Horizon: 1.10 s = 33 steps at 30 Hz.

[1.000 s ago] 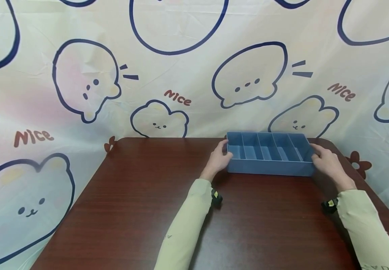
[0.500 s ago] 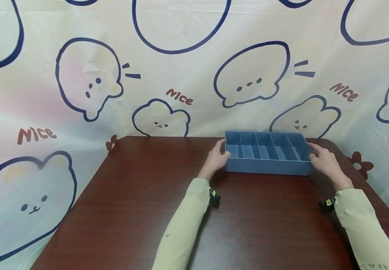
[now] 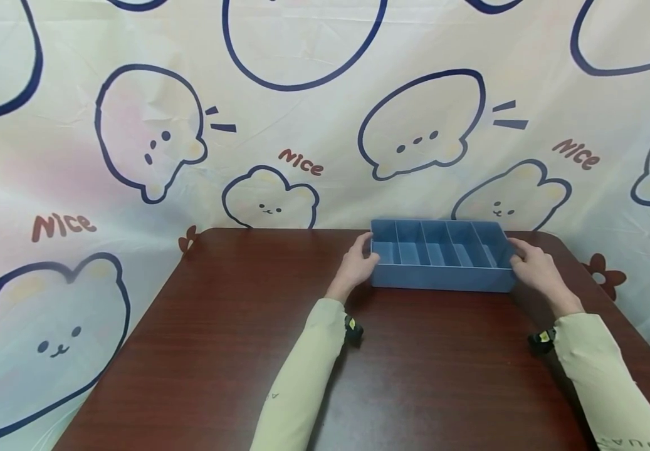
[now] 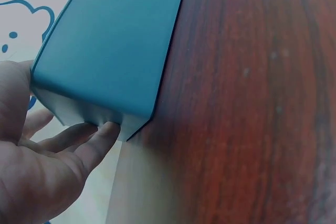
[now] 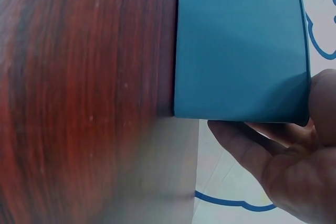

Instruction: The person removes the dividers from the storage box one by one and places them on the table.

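A blue box (image 3: 443, 277) with several side-by-side compartments stands near the table's back edge, right of centre. At its left end my left hand (image 3: 354, 266) grips the wall, thumb near the front corner. My right hand (image 3: 540, 274) holds the opposite end. In the left wrist view, fingertips of the left hand (image 4: 47, 166) press the end wall of the box (image 4: 110, 40), and the thumb is at its rim. The right wrist view has the right hand (image 5: 294, 161) with fingers against the end of the box (image 5: 241, 51). The compartments hold nothing visible.
The dark brown wooden table (image 3: 217, 351) extends to the left and in front of the box. A light curtain (image 3: 325, 125) printed with cartoon outlines hangs right behind the table and along both sides. Each wrist carries a small black device.
The box has slid slightly to the left along the table, with both hands moving along at its ends. Their hold looks the same. The head view has shifted a little.
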Tool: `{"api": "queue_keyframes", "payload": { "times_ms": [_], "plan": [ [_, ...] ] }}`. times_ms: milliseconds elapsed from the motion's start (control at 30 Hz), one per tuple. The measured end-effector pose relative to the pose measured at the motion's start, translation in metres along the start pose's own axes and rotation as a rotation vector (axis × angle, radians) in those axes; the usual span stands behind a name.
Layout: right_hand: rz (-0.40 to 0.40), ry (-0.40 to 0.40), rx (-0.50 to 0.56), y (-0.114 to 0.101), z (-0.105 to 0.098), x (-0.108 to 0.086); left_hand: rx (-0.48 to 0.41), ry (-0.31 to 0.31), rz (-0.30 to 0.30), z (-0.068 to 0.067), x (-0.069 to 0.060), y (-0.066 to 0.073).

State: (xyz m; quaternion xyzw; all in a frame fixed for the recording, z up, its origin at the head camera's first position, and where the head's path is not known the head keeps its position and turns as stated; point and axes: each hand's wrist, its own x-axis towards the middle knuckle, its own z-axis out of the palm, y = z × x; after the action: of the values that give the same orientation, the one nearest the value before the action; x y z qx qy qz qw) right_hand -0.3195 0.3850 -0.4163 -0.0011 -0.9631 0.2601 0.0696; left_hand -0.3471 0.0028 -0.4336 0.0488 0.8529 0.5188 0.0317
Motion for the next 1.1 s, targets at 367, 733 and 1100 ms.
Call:
{"api": "queue_keyframes", "payload": {
  "times_ms": [367, 733, 1100],
  "plan": [
    [-0.003, -0.033, 0.007, -0.009, -0.002, -0.002, -0.008, 0.001, -0.002, -0.003, -0.002, -0.004],
    [-0.026, -0.039, 0.01, -0.009, 0.002, 0.003, -0.005, 0.002, 0.013, -0.013, -0.004, -0.003],
    [-0.06, -0.042, 0.02, -0.017, 0.009, 0.006, 0.001, 0.005, 0.002, -0.023, -0.006, -0.012]
  ]
}}
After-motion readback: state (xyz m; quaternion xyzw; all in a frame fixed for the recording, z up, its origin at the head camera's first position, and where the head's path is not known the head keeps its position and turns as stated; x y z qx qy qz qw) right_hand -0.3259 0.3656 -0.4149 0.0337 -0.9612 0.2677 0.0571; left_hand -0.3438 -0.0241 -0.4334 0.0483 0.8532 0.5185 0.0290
